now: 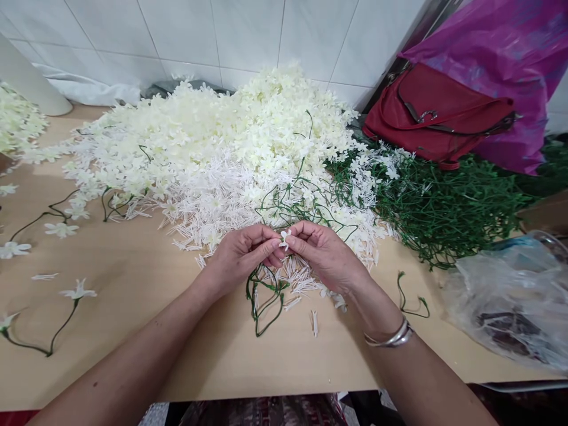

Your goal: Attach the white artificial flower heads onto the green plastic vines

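Observation:
Between my two hands, just above the table, is a small white artificial flower (285, 238). The thumb and fingers of my left hand (248, 251) pinch at its left side, where a green stem seems to meet it, mostly hidden by the fingertips. On the other side my right hand (326, 254) pinches a petal between thumb and forefinger. Green plastic stems (268, 302) dangle or lie just below the hands. Behind them is a spread of thin white stamen pieces (213, 189), backed by a large heap of cream-white flowers (266, 112).
Green stems (448, 201) are piled at the right, below a red handbag (439, 112) and a purple plastic bag (501, 59). A clear plastic bag (497, 296) sits at the right edge. Stems with flowers (77, 290) lie at the left. A tiled wall (248, 35) closes the back.

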`<state>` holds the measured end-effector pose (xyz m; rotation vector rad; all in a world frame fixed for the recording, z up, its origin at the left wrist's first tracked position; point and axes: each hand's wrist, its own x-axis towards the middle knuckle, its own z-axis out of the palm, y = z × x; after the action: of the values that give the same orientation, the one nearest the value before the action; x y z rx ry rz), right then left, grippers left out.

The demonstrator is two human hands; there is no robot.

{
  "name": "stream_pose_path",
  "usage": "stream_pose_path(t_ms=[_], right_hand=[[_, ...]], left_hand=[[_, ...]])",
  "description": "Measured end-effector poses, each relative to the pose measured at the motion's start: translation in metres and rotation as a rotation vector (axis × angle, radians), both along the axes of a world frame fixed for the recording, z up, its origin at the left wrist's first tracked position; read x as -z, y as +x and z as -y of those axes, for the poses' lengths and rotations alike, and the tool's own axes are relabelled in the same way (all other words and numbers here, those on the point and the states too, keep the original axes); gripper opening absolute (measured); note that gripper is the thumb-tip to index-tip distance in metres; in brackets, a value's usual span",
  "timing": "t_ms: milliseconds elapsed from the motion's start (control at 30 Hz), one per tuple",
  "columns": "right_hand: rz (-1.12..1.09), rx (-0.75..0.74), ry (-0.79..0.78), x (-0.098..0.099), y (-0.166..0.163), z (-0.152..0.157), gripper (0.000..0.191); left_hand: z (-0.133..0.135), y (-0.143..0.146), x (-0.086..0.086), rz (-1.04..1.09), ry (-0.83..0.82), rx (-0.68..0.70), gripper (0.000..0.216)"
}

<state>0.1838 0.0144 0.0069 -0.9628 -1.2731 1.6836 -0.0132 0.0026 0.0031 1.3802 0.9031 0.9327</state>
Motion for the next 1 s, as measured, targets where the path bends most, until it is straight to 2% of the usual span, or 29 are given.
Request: stream_pose_path(t_ms=[533, 800, 1000], right_hand=[[0.000, -0.039, -0.063, -0.001, 0.003, -0.001, 0.030], [-0.119, -0.030, -0.139, -0.006, 0.007, -0.004, 0.030], [-0.112, -0.027, -0.200, -0.010, 0.011, -0.007, 0.033]], left_hand=[[0.004, 0.000, 0.005, -0.157, 0.109, -0.012, 0.021], [0.000, 0.006, 0.004, 0.020, 0.040, 0.042, 0.015], [0.000, 0.007, 0.005, 0.083, -0.032, -0.003, 0.013]])
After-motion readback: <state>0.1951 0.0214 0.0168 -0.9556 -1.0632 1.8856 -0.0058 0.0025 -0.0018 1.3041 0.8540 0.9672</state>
